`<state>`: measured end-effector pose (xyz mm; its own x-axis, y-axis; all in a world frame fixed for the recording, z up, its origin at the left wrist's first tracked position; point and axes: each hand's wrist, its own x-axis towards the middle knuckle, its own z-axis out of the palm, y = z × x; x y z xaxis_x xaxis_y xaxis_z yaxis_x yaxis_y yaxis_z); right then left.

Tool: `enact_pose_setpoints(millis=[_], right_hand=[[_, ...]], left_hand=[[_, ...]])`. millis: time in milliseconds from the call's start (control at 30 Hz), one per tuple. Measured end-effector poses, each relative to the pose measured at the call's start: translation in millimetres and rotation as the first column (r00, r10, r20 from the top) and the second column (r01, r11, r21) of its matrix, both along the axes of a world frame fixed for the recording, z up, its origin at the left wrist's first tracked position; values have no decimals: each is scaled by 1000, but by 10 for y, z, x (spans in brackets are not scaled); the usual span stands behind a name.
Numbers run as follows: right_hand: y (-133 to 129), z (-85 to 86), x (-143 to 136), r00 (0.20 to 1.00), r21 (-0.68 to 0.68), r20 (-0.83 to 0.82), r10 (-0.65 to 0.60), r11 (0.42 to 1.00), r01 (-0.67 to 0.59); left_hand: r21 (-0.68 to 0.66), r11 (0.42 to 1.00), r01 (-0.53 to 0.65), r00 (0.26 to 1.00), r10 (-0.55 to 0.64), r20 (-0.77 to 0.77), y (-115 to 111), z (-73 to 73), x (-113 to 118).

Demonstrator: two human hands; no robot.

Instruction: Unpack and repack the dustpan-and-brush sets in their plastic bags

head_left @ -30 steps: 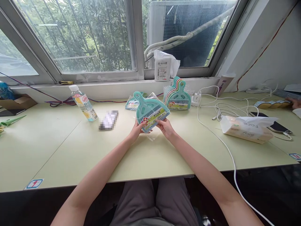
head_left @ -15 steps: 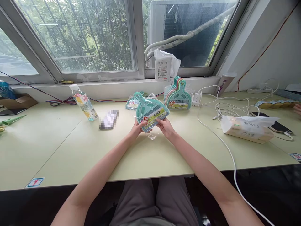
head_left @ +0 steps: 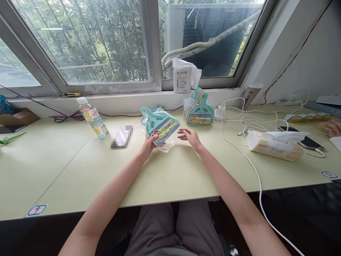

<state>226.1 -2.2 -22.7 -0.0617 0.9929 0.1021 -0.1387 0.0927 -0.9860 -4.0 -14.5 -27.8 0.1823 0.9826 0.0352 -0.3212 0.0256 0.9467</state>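
Observation:
A teal mini dustpan and brush set (head_left: 161,122) in a clear plastic wrapper is tilted in my left hand (head_left: 149,144), which grips its lower left edge. Loose wrapper film hangs below it. My right hand (head_left: 189,137) is just to the right of the set, apart from it, with its fingers spread and nothing in them. Behind the held set, another teal set lies on the table, mostly hidden. Further right stands a stack of dustpan sets (head_left: 199,108) in teal and pinkish colours, leaning by the sill.
A drink bottle (head_left: 93,118) and a blurred-out object (head_left: 122,137) stand left. On the right are a charger (head_left: 219,113), looped white cables, a tissue pack (head_left: 275,145) and a phone (head_left: 310,142). Another person's hand (head_left: 333,128) shows at the right edge.
My right hand has let go of the dustpan set and moved slightly away. My left hand has shifted left with the set. The other person's hand reaches further into view.

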Motion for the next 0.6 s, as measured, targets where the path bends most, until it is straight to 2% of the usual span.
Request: enact_pose_setpoints(millis=[33, 100, 200, 300, 500, 600], right_hand=[[14, -27, 40, 989, 81, 110, -97, 993, 88], [31, -90, 93, 901, 289, 319, -293, 936, 203], [39, -158, 109, 755, 532, 485, -441, 834, 146], [42, -160, 85, 734, 605, 508, -451, 793, 68], [20, -106, 44, 837, 616, 415, -356, 787, 29], [3, -97, 34, 853, 603, 393, -342, 796, 41]], left_hand=[[-36, 999, -25, 999, 26, 33, 30, -3, -39], [-133, 988, -76, 991, 89, 99, 76, 3, -108], [-229, 968, -99, 977, 139, 164, 94, 39, -165], [-239, 969, -64, 981, 105, 162, 56, 78, -157], [-259, 963, 77, 997, -78, 9, 12, 58, -116], [-256, 957, 137, 990, -143, -7, 20, 47, -129]])
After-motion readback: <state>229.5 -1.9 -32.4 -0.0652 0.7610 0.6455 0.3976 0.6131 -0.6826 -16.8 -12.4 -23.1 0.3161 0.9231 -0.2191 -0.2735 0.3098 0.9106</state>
